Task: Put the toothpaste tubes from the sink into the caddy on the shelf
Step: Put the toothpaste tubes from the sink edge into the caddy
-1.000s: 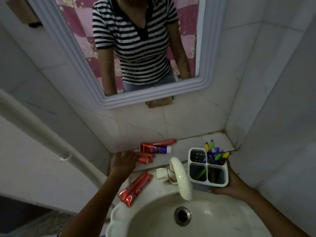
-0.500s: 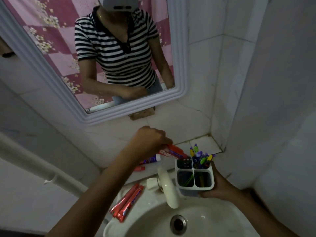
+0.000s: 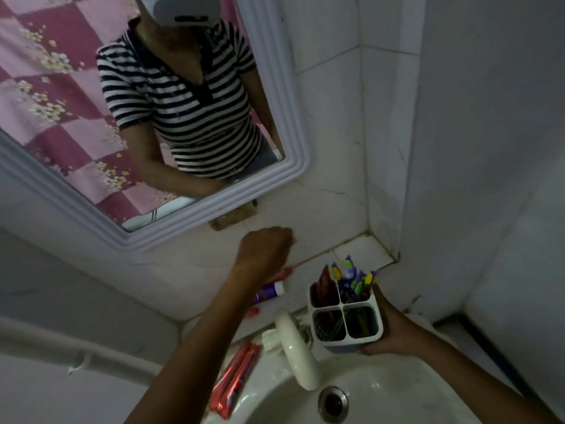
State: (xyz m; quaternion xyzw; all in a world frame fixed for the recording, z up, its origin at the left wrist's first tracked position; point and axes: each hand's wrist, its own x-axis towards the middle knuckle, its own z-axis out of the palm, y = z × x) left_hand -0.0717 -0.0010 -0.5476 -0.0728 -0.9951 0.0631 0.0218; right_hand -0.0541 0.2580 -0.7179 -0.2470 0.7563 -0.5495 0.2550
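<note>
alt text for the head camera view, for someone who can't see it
A person's right hand holds a four-compartment caddy over a sink, one red toothpaste tube inside. The left hand hovers closed above tubes on the shelf.

Glossy ceramic sink; matt plastic caddy; shiny foil tubes.

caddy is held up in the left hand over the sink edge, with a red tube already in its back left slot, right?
Wrong hand. The head view shows the right hand holding the caddy over the sink edge. The red tube is indeed in its back left slot.
</note>
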